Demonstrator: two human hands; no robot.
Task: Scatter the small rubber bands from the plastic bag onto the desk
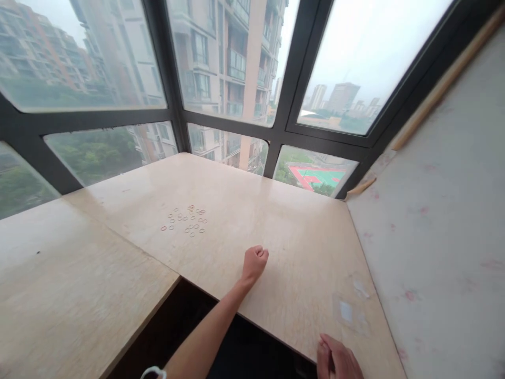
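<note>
My left hand (255,260) rests on the pale wooden table (300,247) as a closed fist, and nothing shows in it. Its bare forearm reaches in from the bottom edge. Several small rubber bands (185,220), orange and pale, lie scattered flat on the table beyond the fist and to its left, well apart from it. My right hand (338,360) lies at the table's near edge at the bottom of the view. It is partly cut off, with its fingers stretched flat and holding nothing.
A second wooden tabletop (71,284) adjoins on the left, with a dark gap (189,321) below the near edges. Dark-framed windows (276,131) close off the far side. A pale wall (445,221) stands on the right. Bits of clear tape (349,310) stick to the table near my right hand.
</note>
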